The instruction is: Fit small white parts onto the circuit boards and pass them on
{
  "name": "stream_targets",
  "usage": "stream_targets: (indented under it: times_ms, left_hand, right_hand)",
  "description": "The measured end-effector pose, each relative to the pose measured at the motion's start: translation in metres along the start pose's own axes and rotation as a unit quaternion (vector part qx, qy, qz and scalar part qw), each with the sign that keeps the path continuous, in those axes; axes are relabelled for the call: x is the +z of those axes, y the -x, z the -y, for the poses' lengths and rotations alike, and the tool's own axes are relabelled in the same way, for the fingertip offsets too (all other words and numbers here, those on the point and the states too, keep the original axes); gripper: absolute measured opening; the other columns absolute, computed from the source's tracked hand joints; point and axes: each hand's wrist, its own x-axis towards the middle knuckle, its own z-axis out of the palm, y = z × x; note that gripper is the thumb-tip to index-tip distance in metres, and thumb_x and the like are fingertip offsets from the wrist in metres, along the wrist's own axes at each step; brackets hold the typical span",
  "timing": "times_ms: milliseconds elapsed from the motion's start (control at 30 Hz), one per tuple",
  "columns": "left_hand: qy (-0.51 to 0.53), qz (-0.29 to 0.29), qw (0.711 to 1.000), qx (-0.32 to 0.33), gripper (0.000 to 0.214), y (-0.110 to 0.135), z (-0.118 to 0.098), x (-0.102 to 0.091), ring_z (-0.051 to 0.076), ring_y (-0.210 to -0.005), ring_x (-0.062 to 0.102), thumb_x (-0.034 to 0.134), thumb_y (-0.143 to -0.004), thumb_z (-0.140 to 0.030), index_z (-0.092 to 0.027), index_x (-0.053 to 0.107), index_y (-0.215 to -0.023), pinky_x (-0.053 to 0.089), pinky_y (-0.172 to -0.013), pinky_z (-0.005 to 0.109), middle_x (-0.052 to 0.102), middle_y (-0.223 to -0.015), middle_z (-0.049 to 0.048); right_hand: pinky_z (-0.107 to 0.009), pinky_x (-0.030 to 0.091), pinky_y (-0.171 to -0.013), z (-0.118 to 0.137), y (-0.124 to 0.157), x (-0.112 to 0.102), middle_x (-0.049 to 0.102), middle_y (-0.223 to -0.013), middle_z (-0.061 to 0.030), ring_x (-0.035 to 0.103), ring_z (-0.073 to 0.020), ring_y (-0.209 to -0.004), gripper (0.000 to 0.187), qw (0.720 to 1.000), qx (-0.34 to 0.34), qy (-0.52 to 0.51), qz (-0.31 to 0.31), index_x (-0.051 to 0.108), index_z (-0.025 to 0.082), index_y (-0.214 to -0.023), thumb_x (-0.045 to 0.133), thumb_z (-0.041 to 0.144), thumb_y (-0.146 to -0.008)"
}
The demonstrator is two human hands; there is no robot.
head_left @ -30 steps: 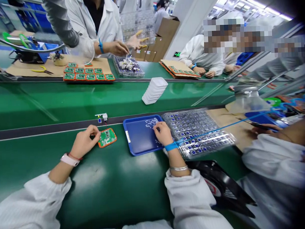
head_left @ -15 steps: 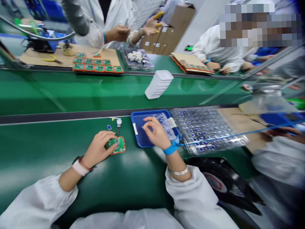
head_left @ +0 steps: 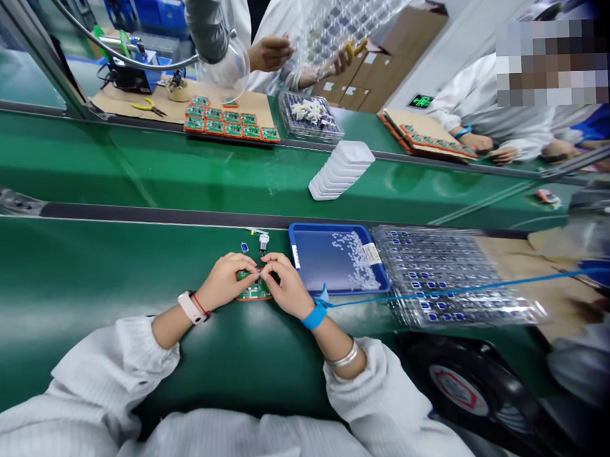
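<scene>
A small green circuit board in an orange frame (head_left: 254,290) lies on the green bench in front of me. My left hand (head_left: 227,279) curls over its left side and holds it down. My right hand (head_left: 285,282) has its fingers pinched together over the board's right edge; whatever small part is in the pinch is too small to make out. A blue tray (head_left: 306,268) with several tiny clear parts sits just right of my right hand. Two loose small components (head_left: 258,241) lie just beyond the board.
A clear blister tray of blue parts (head_left: 437,277) lies right of the blue tray. A stack of white lids (head_left: 340,170) stands on the conveyor. Across the belt, other people in white coats work by green boards (head_left: 228,123) and a parts tray (head_left: 308,115).
My right hand left the blue tray and came left to the circuit board, meeting my left hand there. The view has also shifted left.
</scene>
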Motion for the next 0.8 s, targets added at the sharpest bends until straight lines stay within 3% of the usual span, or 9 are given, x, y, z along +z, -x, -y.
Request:
stream_targets:
  times_ms: [200, 633, 733, 800]
  left_hand:
    - [-0.001, 0.022, 1.0, -0.009, 0.009, 0.0, -0.001, -0.003, 0.017, -0.085, 0.061, 0.061, -0.078, -0.021, -0.02, 0.068, -0.072, 0.044, -0.081, 0.033, 0.069, -0.09, 0.0028]
    - [-0.028, 0.125, 0.988, -0.09, 0.022, -0.012, 0.007, -0.011, 0.018, -0.077, 0.063, 0.055, -0.077, -0.038, -0.023, 0.069, -0.068, 0.046, -0.073, 0.028, 0.069, -0.086, -0.0004]
    - [-0.034, 0.107, 0.991, -0.073, 0.021, -0.01, 0.006, -0.011, 0.018, -0.081, 0.062, 0.055, -0.078, -0.039, -0.022, 0.067, -0.074, 0.045, -0.076, 0.027, 0.068, -0.089, 0.0004]
    - [-0.043, 0.083, 0.995, -0.046, 0.023, -0.006, 0.007, -0.009, 0.018, -0.085, 0.062, 0.054, -0.08, -0.04, -0.021, 0.066, -0.082, 0.045, -0.079, 0.028, 0.068, -0.093, 0.0019]
  right_hand:
    - [-0.039, 0.039, -0.091, -0.002, 0.001, 0.005, 0.053, -0.104, -0.0088, 0.048, -0.0187, -0.104, 0.01, 1.0, 0.006, 0.024, 0.012, 0.053, 0.019, -0.074, 0.048, 0.014, -0.082]
    - [-0.029, 0.044, -0.083, 0.003, -0.004, 0.011, 0.052, -0.087, -0.0045, 0.051, -0.0136, -0.088, 0.016, 0.997, 0.05, 0.055, 0.009, 0.049, 0.018, -0.065, 0.052, 0.006, -0.075]
    - [-0.029, 0.044, -0.082, 0.01, -0.003, 0.008, 0.053, -0.089, -0.0053, 0.052, -0.0141, -0.088, 0.014, 0.998, 0.029, 0.061, -0.003, 0.051, 0.018, -0.067, 0.05, 0.008, -0.078]
    - [-0.03, 0.043, -0.084, 0.012, -0.003, -0.006, 0.055, -0.092, -0.0061, 0.052, -0.0148, -0.092, 0.013, 0.997, -0.003, 0.076, -0.032, 0.053, 0.018, -0.07, 0.049, 0.012, -0.081]
